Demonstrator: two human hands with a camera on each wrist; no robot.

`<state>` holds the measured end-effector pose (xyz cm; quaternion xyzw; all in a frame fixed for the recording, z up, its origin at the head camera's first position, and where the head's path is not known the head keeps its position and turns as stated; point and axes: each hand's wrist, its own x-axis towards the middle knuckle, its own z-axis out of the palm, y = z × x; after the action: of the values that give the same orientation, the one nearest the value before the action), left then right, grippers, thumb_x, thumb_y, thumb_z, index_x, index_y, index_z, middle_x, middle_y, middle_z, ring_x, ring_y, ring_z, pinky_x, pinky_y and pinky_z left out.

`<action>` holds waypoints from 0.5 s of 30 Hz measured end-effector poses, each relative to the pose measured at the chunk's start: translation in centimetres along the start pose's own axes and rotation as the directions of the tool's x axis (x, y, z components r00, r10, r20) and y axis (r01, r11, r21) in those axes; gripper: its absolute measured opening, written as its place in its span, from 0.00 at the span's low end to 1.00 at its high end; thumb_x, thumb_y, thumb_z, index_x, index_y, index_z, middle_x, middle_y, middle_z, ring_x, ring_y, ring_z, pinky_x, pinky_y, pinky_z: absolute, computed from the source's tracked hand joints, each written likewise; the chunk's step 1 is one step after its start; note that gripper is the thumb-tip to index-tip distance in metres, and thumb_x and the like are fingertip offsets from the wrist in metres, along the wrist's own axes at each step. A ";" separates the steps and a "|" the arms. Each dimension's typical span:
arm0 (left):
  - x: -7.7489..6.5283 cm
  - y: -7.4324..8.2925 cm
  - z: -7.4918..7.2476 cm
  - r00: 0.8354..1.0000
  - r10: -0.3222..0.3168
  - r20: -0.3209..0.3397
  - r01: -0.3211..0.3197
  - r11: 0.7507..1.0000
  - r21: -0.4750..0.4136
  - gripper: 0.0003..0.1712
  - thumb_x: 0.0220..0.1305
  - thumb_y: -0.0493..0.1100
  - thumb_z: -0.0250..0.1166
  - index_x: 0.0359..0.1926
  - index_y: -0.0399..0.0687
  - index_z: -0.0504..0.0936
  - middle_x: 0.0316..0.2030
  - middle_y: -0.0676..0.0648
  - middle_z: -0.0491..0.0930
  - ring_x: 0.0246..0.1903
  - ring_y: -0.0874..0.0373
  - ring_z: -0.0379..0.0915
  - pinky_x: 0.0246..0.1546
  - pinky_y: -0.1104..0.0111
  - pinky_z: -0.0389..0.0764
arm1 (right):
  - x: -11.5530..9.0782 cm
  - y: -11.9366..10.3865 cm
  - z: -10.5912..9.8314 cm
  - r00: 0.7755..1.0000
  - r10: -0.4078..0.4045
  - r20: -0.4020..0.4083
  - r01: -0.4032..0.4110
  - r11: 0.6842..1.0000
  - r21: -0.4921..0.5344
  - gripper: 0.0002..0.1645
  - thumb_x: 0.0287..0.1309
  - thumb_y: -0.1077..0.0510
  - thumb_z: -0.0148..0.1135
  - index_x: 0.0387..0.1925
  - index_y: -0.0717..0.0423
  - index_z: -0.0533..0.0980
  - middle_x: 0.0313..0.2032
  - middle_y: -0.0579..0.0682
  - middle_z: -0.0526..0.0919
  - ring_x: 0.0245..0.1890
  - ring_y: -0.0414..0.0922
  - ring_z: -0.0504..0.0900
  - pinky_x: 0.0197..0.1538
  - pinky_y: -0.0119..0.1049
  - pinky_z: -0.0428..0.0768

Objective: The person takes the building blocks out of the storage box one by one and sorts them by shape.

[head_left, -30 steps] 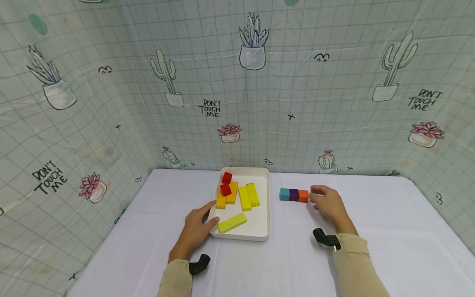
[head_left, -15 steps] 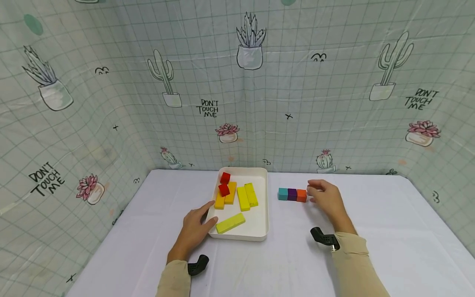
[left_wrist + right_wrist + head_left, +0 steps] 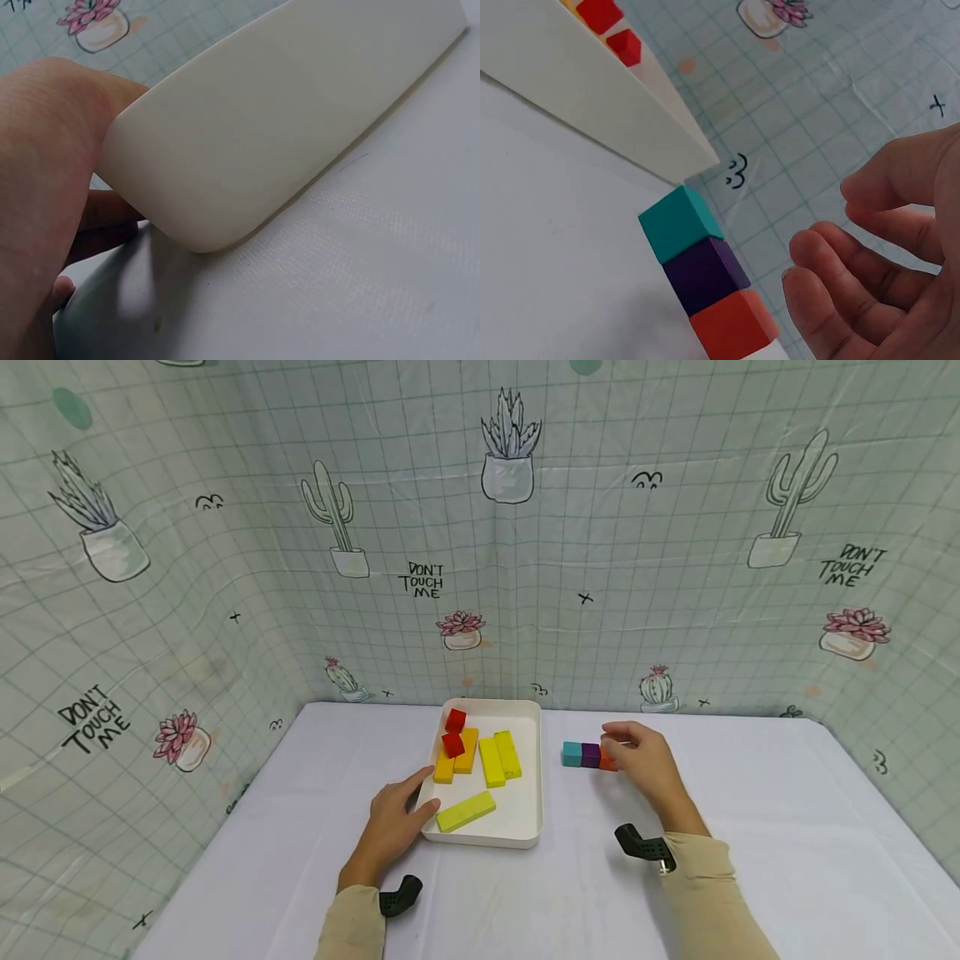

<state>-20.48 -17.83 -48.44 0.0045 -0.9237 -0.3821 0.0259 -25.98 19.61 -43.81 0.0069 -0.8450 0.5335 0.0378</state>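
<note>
Right hand (image 3: 647,766), fingers parted and empty, hangs by the orange cube (image 3: 729,327), which abuts the purple cube (image 3: 705,277) on the table (image 3: 577,893); a sideways nudge could skew both; left hand (image 3: 393,823), spread, touches the tray (image 3: 519,810).

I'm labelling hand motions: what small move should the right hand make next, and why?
Probably bring the right hand onto the orange cube and pinch it: that cube ends the row, nearest the hand, whose fingers are parted and hold nothing.
</note>
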 end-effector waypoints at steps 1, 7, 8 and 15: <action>0.0 0.0 0.0 1.000 0.003 -0.001 -0.003 1.000 0.001 0.34 0.66 0.50 0.65 0.73 0.63 0.70 0.67 0.46 0.72 0.63 0.43 0.64 0.63 0.39 0.65 | 0.0 -0.2 0.2 1.000 -0.011 0.003 0.011 1.000 0.010 0.23 0.68 0.57 0.57 0.60 0.63 0.76 0.54 0.61 0.81 0.51 0.53 0.80 0.44 0.28 0.81; -0.1 0.0 0.1 1.000 -0.010 -0.002 0.010 1.000 0.013 0.34 0.66 0.50 0.65 0.73 0.63 0.69 0.67 0.45 0.72 0.63 0.43 0.64 0.63 0.39 0.66 | -0.2 -0.9 1.9 0.998 -0.048 0.047 0.046 0.998 0.044 0.22 0.66 0.59 0.60 0.58 0.65 0.77 0.50 0.61 0.83 0.47 0.51 0.82 0.42 0.32 0.83; -0.1 0.1 0.1 1.000 -0.016 -0.001 0.016 1.000 0.013 0.35 0.66 0.50 0.65 0.73 0.63 0.69 0.67 0.45 0.72 0.63 0.43 0.64 0.63 0.40 0.66 | -0.2 -1.0 2.2 0.997 -0.050 0.053 0.048 0.998 0.041 0.21 0.66 0.59 0.60 0.57 0.65 0.77 0.50 0.61 0.83 0.46 0.51 0.82 0.42 0.32 0.83; -0.2 0.3 0.1 1.000 -0.022 0.000 0.022 1.000 0.008 0.35 0.66 0.50 0.64 0.73 0.63 0.69 0.67 0.45 0.72 0.64 0.43 0.63 0.63 0.39 0.65 | -0.6 -1.4 3.5 0.993 -0.075 0.089 0.071 0.996 0.053 0.21 0.65 0.60 0.61 0.56 0.66 0.78 0.47 0.59 0.84 0.44 0.48 0.83 0.42 0.37 0.84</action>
<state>-20.32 -17.55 -48.32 0.0146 -0.9251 -0.3787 0.0215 -25.47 15.86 -44.13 0.0630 -0.8315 0.5516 0.0189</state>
